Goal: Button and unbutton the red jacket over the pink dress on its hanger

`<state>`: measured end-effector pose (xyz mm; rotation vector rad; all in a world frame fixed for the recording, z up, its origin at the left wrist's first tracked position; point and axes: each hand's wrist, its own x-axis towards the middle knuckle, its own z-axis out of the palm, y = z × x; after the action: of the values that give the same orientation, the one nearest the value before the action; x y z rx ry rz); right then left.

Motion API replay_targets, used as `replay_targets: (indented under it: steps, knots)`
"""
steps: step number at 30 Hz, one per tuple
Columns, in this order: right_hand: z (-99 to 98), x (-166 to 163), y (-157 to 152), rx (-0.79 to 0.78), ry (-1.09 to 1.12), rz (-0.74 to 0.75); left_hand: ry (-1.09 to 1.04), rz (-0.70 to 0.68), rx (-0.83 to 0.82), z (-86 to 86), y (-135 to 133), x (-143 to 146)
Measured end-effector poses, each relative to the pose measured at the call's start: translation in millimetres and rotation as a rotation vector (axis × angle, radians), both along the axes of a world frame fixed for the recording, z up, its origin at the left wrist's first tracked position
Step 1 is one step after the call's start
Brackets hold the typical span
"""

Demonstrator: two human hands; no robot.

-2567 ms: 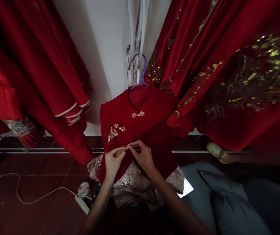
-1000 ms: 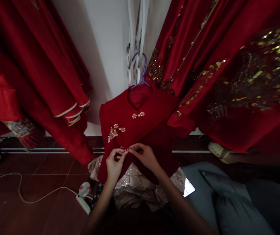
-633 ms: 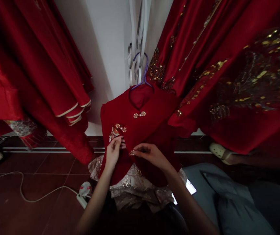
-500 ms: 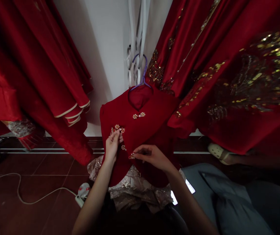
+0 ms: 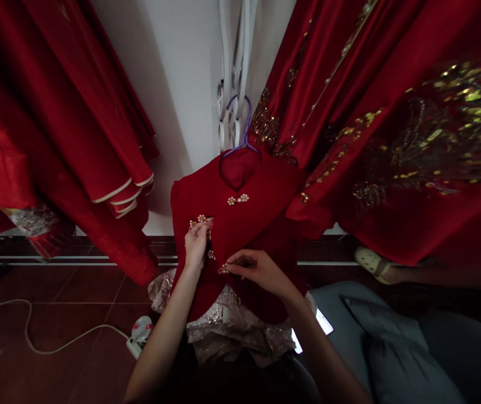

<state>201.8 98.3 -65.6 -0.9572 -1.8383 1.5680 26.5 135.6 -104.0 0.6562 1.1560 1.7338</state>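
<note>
While a purple hanger [image 5: 244, 130] carries the red vest [image 5: 253, 224] in front of a pale wall [image 5: 181, 62], the vest's long axis runs from its neckline, toward the wall, down to its hem, toward the person. Its upper clasp [image 5: 238, 200] sits crosswise just below the neckline, fastened. The left hand [image 5: 197, 242] has its fingertips pinched together at the middle clasp [image 5: 202, 218], partly hiding it. The right hand [image 5: 261, 269] is clamped, thumb to finger, on one half of the lower clasp [image 5: 223, 269]; the other half sits apart on the left front edge.

Silvery cloth [image 5: 240, 334] shows below the hem. More red garments [image 5: 328, 73] hang on both sides above a dark tiled floor [image 5: 76, 331], where a white cord [image 5: 34, 339] leads to a power strip [image 5: 133, 347]. A lit phone [image 5: 323, 321] lies beside the right forearm.

One second ago both hands met at the lower clasp; now the left hand is higher up.
</note>
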Motion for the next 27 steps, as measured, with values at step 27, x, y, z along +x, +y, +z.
replay_targets:
  steps: [27]
  knots:
    - [14.4, 31, 4, 0.141, -0.132, 0.051, 1.527, -0.007, 0.61, 92.0, 39, 4]
